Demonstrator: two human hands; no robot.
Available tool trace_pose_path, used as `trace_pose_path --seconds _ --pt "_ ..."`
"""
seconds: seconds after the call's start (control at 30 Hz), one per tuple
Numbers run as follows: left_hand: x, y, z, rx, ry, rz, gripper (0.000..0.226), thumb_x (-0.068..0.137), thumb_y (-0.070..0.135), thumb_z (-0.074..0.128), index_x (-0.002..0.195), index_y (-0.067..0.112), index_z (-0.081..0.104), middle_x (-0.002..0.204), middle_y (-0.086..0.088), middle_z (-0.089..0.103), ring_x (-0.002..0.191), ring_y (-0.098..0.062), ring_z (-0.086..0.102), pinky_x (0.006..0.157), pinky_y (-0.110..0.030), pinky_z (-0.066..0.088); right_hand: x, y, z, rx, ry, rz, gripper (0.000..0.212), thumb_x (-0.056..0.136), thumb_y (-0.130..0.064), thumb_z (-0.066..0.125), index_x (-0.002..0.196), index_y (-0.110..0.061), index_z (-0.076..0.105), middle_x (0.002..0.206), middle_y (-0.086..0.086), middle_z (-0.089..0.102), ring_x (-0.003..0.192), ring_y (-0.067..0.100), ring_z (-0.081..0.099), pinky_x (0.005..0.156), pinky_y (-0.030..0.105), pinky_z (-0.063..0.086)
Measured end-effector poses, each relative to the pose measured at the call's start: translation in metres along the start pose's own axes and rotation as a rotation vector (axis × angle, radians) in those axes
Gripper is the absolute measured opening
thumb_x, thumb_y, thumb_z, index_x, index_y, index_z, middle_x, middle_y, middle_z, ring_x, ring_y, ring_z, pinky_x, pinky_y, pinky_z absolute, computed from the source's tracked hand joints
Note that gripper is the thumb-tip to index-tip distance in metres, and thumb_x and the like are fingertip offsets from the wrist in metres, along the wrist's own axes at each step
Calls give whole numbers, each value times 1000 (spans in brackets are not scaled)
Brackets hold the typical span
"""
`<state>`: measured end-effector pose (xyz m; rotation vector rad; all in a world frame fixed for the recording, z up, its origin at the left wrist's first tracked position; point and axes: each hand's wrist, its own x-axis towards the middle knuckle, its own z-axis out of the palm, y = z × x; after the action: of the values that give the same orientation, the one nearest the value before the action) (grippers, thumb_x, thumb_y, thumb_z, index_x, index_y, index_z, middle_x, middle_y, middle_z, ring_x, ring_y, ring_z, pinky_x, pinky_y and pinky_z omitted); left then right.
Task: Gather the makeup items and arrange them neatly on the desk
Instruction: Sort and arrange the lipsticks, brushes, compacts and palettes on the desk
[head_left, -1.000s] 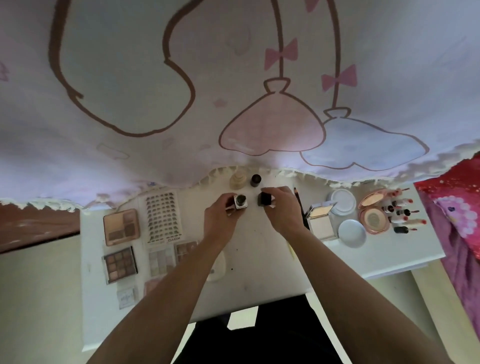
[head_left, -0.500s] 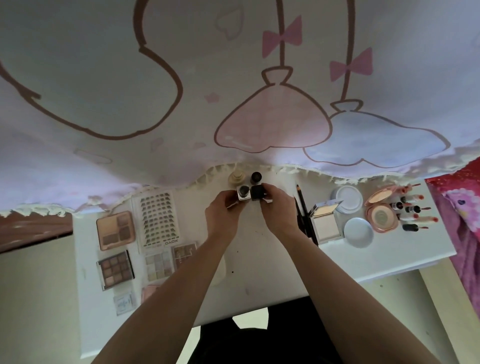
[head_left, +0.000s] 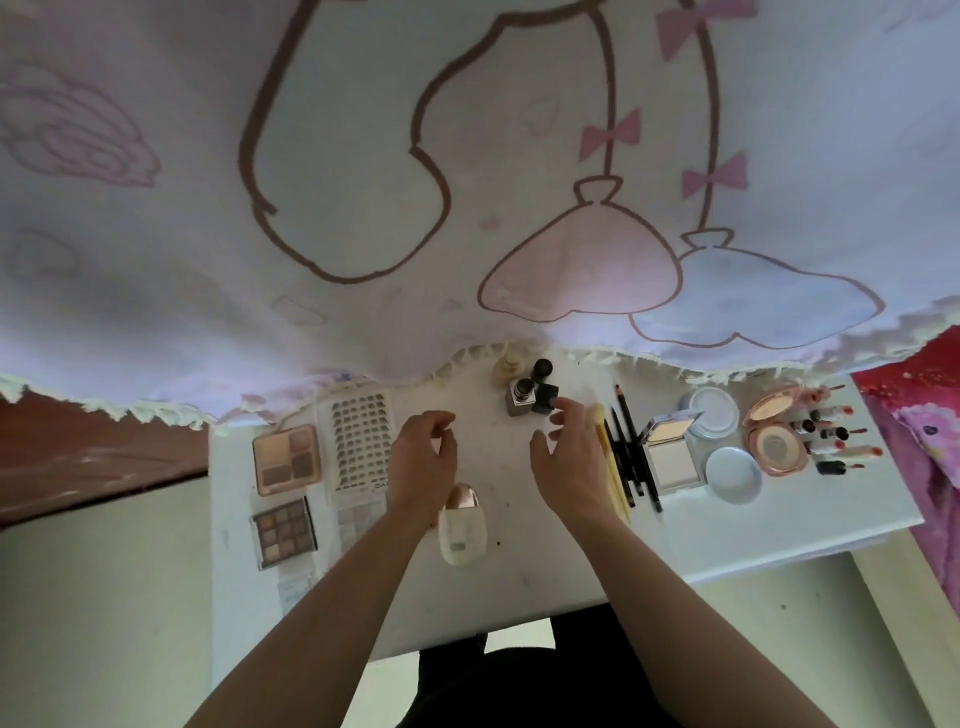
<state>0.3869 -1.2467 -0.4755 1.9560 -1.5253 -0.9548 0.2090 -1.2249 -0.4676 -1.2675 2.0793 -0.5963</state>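
Note:
Two small bottles stand side by side at the back of the white desk (head_left: 519, 587): a silver-sided bottle (head_left: 521, 397) and a black-capped bottle (head_left: 545, 399). Behind them stand a cream bottle (head_left: 507, 367) and a dark round bottle (head_left: 542, 369). My left hand (head_left: 422, 465) hovers empty with loosely curled fingers, short of the bottles. My right hand (head_left: 569, 457) is also empty, its fingertips just right of the black-capped bottle. A white bottle with a rose-gold cap (head_left: 461, 525) lies by my left wrist.
Eyeshadow palettes (head_left: 285, 460) and a lash sheet (head_left: 360, 441) lie at the left. Pencils (head_left: 631, 447), an open compact (head_left: 670, 452), round powder cases (head_left: 733, 474) and several lipsticks (head_left: 836, 441) fill the right. A printed curtain (head_left: 467, 182) overhangs the desk's back edge.
Both hands have let go of the two small bottles, which now stand together at the back. The hands have drawn back toward me and apart.

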Motion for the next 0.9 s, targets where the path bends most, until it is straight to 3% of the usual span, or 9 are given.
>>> trace_pose_path --seconds 0.07,0.13,0.4,0.67,0.9 --pt "-6 -15 -16 30 9 19 22 94 10 56 111 19 68 106 7 66 94 -5 59 83 -23 50 -19 -2 8 -14 -1 -13 42 93 -20 59 133 -25 44 122 -4 50 102 13 60 78 31 52" --pt "-14 -30 -30 39 7 34 23 92 8 56 108 19 68 106 6 67 95 -8 60 86 -28 51 -37 -4 17 -18 -21 -5 42 94 -20 59 133 -24 44 125 -3 51 104 14 60 81 31 51" --pt "-48 -87 -71 52 -53 62 22 89 8 61 109 13 68 106 -2 66 98 -16 62 84 -23 42 -94 -18 58 -41 -112 20 40 94 -23 58 133 -22 48 131 0 50 109 18 61 88 36 52" --pt "-73 -127 -101 11 -14 29 19 89 11 64 107 12 69 104 -2 69 97 -16 63 83 -25 45 -119 -42 87 -158 -118 -29 38 89 -22 60 127 -22 55 126 2 53 118 25 48 90 35 43" --pt "-93 -151 -99 59 -63 -38 20 85 14 64 104 17 69 105 2 67 96 -17 62 80 -29 49 -126 -37 88 -306 -186 34 65 81 -34 70 138 -25 41 134 3 43 121 26 46 92 40 46"
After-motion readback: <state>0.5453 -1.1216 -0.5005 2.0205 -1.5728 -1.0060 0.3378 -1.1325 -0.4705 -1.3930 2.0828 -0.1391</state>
